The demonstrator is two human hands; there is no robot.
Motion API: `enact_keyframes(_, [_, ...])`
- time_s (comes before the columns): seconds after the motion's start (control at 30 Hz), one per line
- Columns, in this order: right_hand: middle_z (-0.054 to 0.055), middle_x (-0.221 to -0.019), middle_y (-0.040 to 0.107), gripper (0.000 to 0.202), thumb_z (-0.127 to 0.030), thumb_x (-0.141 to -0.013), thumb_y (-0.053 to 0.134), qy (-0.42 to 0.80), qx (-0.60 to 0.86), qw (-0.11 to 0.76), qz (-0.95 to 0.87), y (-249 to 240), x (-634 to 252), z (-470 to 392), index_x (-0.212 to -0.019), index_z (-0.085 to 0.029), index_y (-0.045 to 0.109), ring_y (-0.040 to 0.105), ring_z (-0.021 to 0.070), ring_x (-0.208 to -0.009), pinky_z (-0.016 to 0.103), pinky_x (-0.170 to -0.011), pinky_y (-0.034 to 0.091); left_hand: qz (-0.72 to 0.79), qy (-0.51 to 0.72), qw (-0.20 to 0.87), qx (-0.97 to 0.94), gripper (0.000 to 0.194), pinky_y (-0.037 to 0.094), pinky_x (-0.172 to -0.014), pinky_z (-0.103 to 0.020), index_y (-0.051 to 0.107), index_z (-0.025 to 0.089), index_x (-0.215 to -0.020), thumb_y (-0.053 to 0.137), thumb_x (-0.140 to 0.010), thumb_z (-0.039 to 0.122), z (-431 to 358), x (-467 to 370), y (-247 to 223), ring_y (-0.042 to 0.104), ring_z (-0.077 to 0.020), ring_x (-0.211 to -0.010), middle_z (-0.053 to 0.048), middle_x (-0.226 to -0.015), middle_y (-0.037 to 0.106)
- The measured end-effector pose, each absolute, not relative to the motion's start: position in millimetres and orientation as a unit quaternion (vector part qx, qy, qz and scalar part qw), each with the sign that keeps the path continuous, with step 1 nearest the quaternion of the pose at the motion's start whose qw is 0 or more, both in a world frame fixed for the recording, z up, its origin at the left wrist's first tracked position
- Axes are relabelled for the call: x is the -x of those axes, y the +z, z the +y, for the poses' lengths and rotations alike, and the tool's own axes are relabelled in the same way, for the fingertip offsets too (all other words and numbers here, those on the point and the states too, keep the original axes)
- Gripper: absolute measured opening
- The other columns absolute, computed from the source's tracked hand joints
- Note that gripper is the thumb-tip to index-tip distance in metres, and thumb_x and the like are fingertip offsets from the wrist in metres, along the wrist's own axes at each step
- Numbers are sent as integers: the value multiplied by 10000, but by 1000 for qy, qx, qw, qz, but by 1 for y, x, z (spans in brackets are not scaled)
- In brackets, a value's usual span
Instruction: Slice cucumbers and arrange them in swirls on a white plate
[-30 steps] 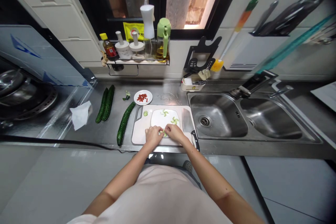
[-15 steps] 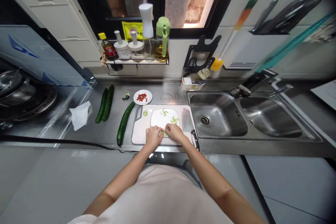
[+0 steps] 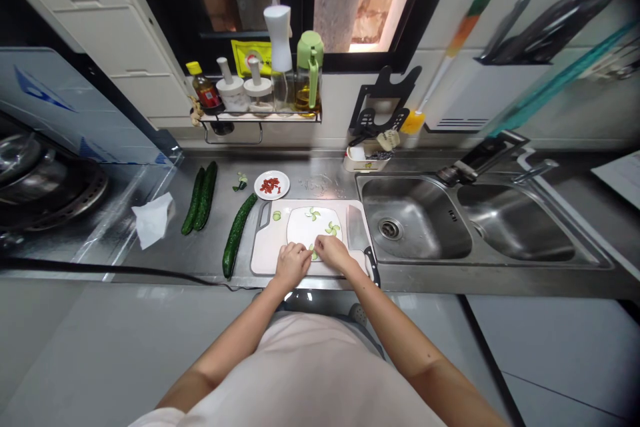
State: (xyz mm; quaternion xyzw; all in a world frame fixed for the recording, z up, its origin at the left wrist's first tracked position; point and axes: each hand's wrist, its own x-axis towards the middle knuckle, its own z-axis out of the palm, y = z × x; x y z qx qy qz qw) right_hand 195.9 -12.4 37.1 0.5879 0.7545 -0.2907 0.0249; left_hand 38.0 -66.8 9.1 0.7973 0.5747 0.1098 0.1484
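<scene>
As the head view shows, the left hand and the right hand are close together at the near edge of a white plate on the cutting board, fingers drawn narrow around green cucumber slices; whether either pinches one, I cannot tell. Two slice pinwheels lie farther up the plate, so the step in hand seems to be fanning a third. The next move likely calls for a light touch, nudging each slice without disturbing its neighbours.
</scene>
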Motion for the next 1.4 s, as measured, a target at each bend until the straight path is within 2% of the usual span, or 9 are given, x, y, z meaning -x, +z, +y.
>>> enact_keyframes(0.37, [72,-921,689,186,-229,-882,498,-267,-595,48,756,38,-195,-14,-957,-192,664,593,166,-840,236,-632,305,565,104,141,-806,289,341,-822,-364,692,266,-1065,433,-948,315,-67,-39,9,498,-213,-967,-71,-1034,631])
enact_keyframes(0.7, [65,-898,678,150,-225,-885,510,-267,-596,47,756,38,-194,-14,-943,-196,645,589,164,-828,237,-628,299,565,96,145,-807,316,342,-825,-361,657,292,-1156,417,-952,310,-67,-39,9,499,-212,-974,-67,-1066,624])
enact_keyframes(1.4, [67,-898,673,147,-217,-883,506,-267,-592,44,759,36,-195,-14,-934,-191,642,582,159,-809,237,-615,285,562,84,165,-806,276,350,-836,-370,679,292,-1109,475,-923,282,-65,-39,13,494,-215,-984,-72,-1051,602])
